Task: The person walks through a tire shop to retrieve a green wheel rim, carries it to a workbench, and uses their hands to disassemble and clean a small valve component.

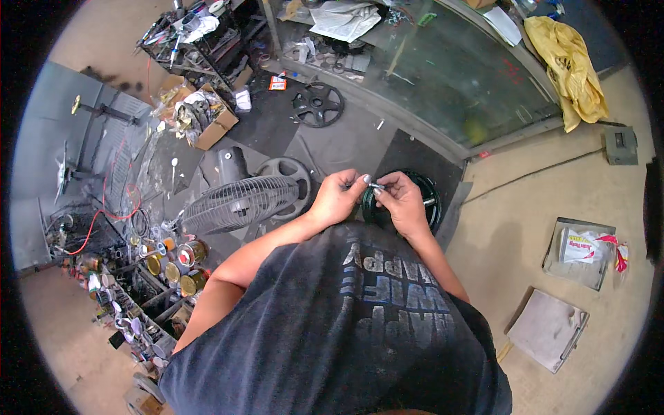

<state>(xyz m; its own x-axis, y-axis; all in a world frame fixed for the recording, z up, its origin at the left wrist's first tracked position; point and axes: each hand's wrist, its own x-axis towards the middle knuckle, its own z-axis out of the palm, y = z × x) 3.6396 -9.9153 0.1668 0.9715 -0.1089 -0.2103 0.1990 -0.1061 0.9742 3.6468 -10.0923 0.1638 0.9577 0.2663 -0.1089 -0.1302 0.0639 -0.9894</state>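
Observation:
My left hand (335,199) and my right hand (403,206) meet in front of my chest. Between their fingertips is a small shiny cylindrical metal piece (375,185), too small to tell its kind. Thumb and fingers of both hands are pinched on it, one hand from each side. Under and behind my right hand lies a dark round rim with spokes (433,200), partly hidden by the hand. To the left of my left hand stands a grey pedestal fan (238,202), its wire cage tilted and its round base (304,181) beside my wrist.
A black spoked round base (318,105) lies on the floor ahead. An overfilled cardboard box (216,128) sits at the far left, near a cluttered cart (200,48). Paint cans (192,253) crowd the left. A glass-fronted cabinet (477,76) stands ahead; a clipboard (546,328) hangs at right.

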